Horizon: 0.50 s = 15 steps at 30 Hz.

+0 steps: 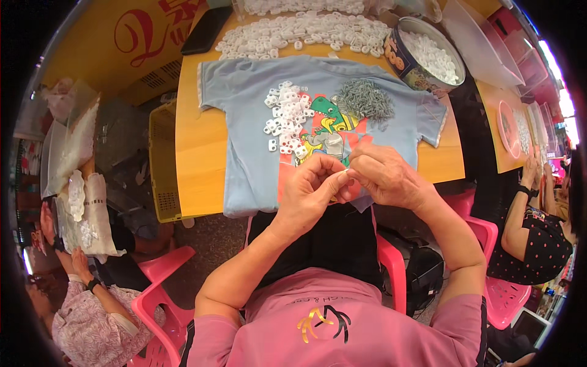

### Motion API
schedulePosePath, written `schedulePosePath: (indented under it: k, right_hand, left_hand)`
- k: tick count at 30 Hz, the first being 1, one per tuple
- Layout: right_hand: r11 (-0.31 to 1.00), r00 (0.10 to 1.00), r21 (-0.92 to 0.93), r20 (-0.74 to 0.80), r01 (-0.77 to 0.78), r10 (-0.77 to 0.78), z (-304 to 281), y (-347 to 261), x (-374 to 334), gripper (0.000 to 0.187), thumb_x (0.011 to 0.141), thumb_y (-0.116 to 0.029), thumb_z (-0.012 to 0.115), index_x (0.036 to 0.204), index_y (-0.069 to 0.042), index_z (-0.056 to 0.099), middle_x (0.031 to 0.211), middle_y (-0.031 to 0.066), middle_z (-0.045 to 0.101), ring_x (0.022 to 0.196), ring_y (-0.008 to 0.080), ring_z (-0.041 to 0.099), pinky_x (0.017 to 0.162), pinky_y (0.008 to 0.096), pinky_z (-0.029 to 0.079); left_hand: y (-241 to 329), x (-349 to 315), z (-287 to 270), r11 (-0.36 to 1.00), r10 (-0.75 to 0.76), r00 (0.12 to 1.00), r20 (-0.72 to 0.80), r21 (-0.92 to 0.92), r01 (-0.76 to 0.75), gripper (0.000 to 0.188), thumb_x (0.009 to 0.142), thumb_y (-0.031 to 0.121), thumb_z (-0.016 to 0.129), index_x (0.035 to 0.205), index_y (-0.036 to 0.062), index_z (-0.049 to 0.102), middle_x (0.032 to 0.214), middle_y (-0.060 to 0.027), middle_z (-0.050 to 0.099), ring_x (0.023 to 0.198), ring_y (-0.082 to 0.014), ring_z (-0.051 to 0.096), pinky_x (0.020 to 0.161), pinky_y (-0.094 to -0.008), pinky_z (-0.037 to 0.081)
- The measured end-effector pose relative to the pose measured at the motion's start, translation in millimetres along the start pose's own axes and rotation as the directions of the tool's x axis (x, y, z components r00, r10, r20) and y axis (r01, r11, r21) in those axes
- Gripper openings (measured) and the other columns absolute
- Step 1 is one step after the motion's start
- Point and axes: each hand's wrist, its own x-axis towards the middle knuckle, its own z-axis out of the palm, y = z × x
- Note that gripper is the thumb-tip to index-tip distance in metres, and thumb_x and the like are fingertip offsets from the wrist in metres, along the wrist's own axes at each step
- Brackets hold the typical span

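My left hand (313, 191) pinches a small white plastic piece (347, 172), of which only a sliver shows between thumb and finger. Right against it, my right hand (385, 176) is closed with the fingertips bent inward; whatever they grip is hidden. Both hands meet above the lower part of a blue-grey T-shirt (251, 165) spread over the table. On the shirt, beyond my left hand, lies a heap of white plastic pieces with holes (286, 116). A pile of small grey screw-like pieces (365, 100) sits beyond my right hand, beside the printed green dinosaur.
Loose white pieces (299, 33) cover the table's far side. A round tin (422, 55) of white pieces stands far right, near a clear plastic bin (480, 43). A dark phone (206, 30) lies far left. A yellow crate (164, 171) adjoins the table. People sit at both sides.
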Motion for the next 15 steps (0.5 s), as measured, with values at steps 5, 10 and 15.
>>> schedulePosePath:
  k: [5, 10, 15]
  right_hand:
    - [0.998, 0.995, 0.045, -0.093, -0.04, 0.044, 5, -2, 1, 0.012, 0.083, -0.002, 0.064, 0.084, 0.0, 0.052, 0.082, 0.0141, 0.056, 0.069, 0.0339, 0.056, 0.058, 0.0371, 0.046]
    - [0.994, 0.999, 0.101, -0.006, -0.048, 0.049, -32, 8, 52, 0.009, 0.089, -0.009, 0.062, 0.087, 0.0, 0.06, 0.081, 0.0115, 0.059, 0.07, 0.0289, 0.058, 0.063, 0.0365, 0.047]
    - [0.959, 0.945, -0.031, -0.183, -0.282, 0.272, -28, 52, 128, 0.018, 0.091, -0.016, 0.062, 0.095, 0.002, 0.065, 0.079, 0.0111, 0.063, 0.071, 0.0242, 0.06, 0.064, 0.0353, 0.047]
  left_hand:
    - [-2, 2, 0, 0.999, 0.009, 1.0, -0.008, -0.035, -0.009, 0.013, 0.095, 0.011, 0.061, 0.1, 0.0011, 0.055, 0.086, -0.0056, 0.064, 0.073, -0.0099, 0.063, 0.063, -0.0227, 0.052]
    - [-10, 6, -1, 0.992, 0.058, 0.997, -0.054, -0.107, -0.063, 0.012, 0.096, 0.01, 0.06, 0.101, 0.0001, 0.055, 0.084, -0.0055, 0.065, 0.073, -0.0094, 0.063, 0.065, -0.0232, 0.052]
    - [-10, 5, 3, 0.991, 0.126, 0.991, -0.044, -0.044, -0.128, 0.011, 0.096, 0.009, 0.058, 0.102, -0.0001, 0.054, 0.085, -0.006, 0.065, 0.076, -0.0098, 0.062, 0.069, -0.0237, 0.051]
